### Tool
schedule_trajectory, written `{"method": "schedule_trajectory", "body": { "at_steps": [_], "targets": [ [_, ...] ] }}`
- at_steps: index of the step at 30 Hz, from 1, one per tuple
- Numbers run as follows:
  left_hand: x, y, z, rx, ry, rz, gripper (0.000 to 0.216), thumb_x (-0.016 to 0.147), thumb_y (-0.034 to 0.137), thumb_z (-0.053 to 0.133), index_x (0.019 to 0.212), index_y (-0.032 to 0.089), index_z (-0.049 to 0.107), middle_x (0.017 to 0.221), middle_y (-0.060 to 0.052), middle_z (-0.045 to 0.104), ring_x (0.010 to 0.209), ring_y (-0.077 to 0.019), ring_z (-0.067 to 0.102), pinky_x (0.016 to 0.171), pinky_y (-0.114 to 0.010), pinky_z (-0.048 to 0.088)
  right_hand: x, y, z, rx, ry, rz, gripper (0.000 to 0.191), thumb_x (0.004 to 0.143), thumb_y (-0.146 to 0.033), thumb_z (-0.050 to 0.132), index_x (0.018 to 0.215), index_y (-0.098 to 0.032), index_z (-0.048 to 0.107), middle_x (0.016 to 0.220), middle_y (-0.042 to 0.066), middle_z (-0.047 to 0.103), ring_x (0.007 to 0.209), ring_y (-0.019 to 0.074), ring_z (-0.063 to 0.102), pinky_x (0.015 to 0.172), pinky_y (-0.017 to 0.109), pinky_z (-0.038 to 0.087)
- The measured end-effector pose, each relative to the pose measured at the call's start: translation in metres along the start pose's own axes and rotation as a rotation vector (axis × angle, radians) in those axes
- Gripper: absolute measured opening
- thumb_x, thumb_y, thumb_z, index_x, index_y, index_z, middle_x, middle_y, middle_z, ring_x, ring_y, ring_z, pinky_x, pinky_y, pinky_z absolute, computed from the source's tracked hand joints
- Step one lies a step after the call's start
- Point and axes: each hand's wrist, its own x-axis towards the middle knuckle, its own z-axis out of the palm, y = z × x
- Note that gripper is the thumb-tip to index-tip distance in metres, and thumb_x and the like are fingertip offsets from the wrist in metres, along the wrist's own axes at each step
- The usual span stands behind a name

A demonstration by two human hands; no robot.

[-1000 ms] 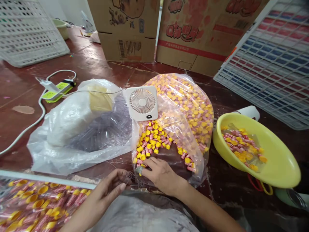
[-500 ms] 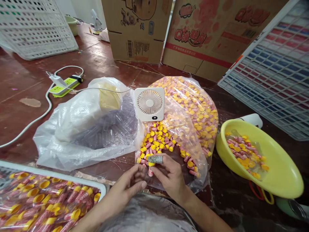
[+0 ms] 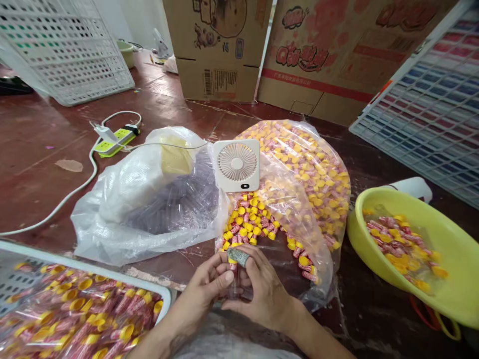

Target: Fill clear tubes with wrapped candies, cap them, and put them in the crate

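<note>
My left hand [image 3: 205, 286] and my right hand [image 3: 267, 291] meet around a small yellow-capped bottle [image 3: 232, 266] with a red-and-white patterned body. The left thumb and fingers press on its side. A grey wrapping covers one right finger, which lies against the yellow cap. Below the bottle, between my hands, is something clear like a plastic tube [image 3: 234, 289], partly hidden by fingers. Just beyond lies a pile of similar bottles [image 3: 249, 219], spilling from a large clear bag [image 3: 310, 164] full of them.
A small white fan [image 3: 237, 166] stands behind the pile. Left of it lies an open bag of clear tubes [image 3: 175, 199]. A white crate [image 3: 164, 299] with packed bottles is at front left, a yellow basin [image 3: 437, 239] at right. A power strip [image 3: 118, 141] trails its cord.
My left hand has closed in on the bottle that my right hand held. A clear tube-like piece now shows below it. The whole view has shifted slightly.
</note>
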Motion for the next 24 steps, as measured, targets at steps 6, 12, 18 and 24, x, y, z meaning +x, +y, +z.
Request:
{"method": "schedule_trajectory", "body": {
  "at_steps": [6,12,18,24],
  "targets": [
    [0.003,-0.003,0.006,-0.023,-0.010,-0.053,0.036,0.079,0.030,0.079,0.108,0.015,0.064,0.092,-0.007,0.069,0.080,-0.0193,0.070,0.073,-0.029,0.054,0.001,-0.002,0.008,-0.138,0.075,-0.019,0.064,0.069,-0.039,0.083,0.118,-0.017,0.049,0.106,0.013,0.062,0.109,0.0321,0.060,0.101,0.053,0.050],
    [-0.005,0.051,-0.020,0.882,0.205,0.195,0.014,0.085,0.029,0.064,0.093,0.018,0.061,0.079,0.000,0.058,0.071,-0.0156,0.059,0.064,-0.025,0.046,0.000,0.015,-0.008,-0.148,-0.028,0.114,0.057,0.087,-0.047,0.069,0.129,-0.017,0.046,0.123,0.016,0.059,0.116,0.0306,0.059,0.095,0.045,0.054],
    [0.021,0.126,-0.078,2.177,0.428,0.242,0.033,0.087,0.005,0.039,0.100,0.018,0.066,0.099,-0.010,0.057,0.082,-0.0230,0.061,0.063,-0.030,0.044,-0.009,0.024,0.022,-0.331,-0.232,0.195,0.012,0.089,-0.017,0.066,0.090,-0.021,0.055,0.092,0.004,0.064,0.082,0.0212,0.067,0.070,0.032,0.057],
    [0.052,0.131,-0.100,2.230,0.223,0.188,0.029,0.086,0.005,0.045,0.091,0.017,0.071,0.094,-0.009,0.060,0.079,-0.0204,0.064,0.070,-0.030,0.047,-0.012,0.016,0.040,-0.546,-0.318,0.297,0.035,0.075,-0.021,0.082,0.099,-0.022,0.057,0.090,0.005,0.067,0.082,0.0247,0.068,0.064,0.032,0.056]
  ]
}}
